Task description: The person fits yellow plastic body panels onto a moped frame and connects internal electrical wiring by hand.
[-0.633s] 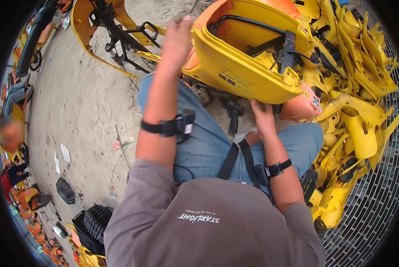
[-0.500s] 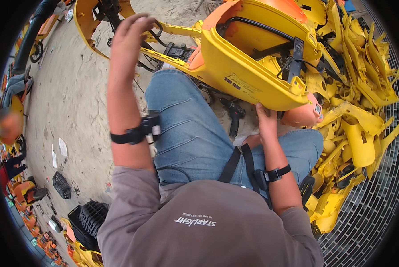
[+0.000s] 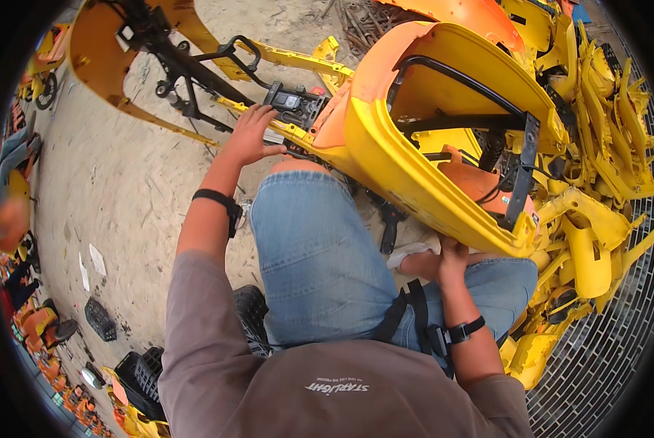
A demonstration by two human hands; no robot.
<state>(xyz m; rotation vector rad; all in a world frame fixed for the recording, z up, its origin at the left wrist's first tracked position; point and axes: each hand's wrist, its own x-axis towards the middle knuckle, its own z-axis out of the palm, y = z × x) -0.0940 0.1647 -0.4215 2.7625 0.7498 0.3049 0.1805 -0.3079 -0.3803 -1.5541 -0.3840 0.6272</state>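
A yellow and orange scooter body (image 3: 414,186) lies in front of me, its hollow rear shell with a black tube frame tilted toward my right knee. My right hand (image 3: 452,260) grips the shell's lower edge from underneath, with the fingers partly hidden. Fingers apart, my left hand (image 3: 252,137) rests at the yellow side rail (image 3: 290,130), beside a black latch-like part (image 3: 292,102). Farther left, a curved yellow front panel (image 3: 97,55) joins a black metal frame (image 3: 184,66). Below the shell lies a black power drill (image 3: 391,223), partly covered.
Yellow plastic panels (image 3: 589,219) are heaped to my right, beside a brick-patterned floor (image 3: 604,365). Sandy ground (image 3: 144,212) stretches to my left, with paper scraps (image 3: 96,259) and a black basket (image 3: 99,320). A person (image 3: 14,157) is at the far left.
My left hand has come down from its raised place near the black frame to the side rail. The rear shell has tilted and sits lower and farther right, with my right hand still under its edge.
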